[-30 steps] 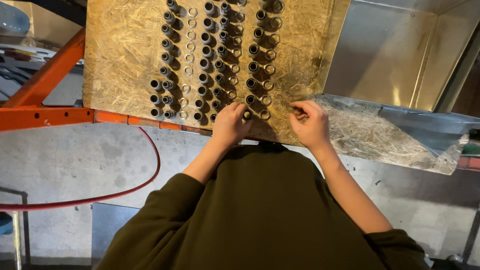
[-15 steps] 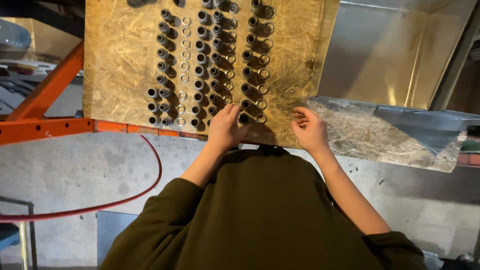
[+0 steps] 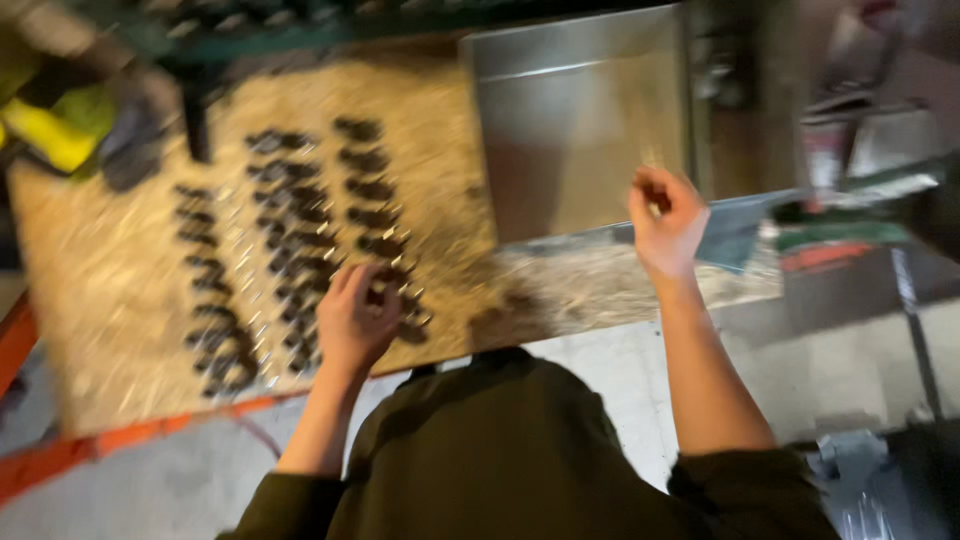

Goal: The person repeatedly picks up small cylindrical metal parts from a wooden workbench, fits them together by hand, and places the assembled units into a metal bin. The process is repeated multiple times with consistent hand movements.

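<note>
The left hand (image 3: 357, 318) lies palm down in the middle of the frame, fingers curled loosely together over the near end of the rows of small dark metal pieces (image 3: 300, 235). It touches the pieces at its fingertips, but the blur hides whether it grips any one of them. The pieces stand in several columns that run from the hand up toward the upper left of the frame, on a wooden chipboard sheet (image 3: 110, 290) that fills the left half of the picture.

The right hand (image 3: 668, 222) is raised right of centre, well apart from the rows, with thumb and fingertips drawn together in a pinch. Whether something small sits between them cannot be told. Behind it stands a shiny metal sheet (image 3: 575, 120), reaching to the top of the frame.

An orange metal beam (image 3: 120, 440) runs along the lower left edge of the board. A yellow object (image 3: 45, 130) lies blurred in the upper left corner. Dark olive sleeves (image 3: 500, 460) fill the bottom centre.
</note>
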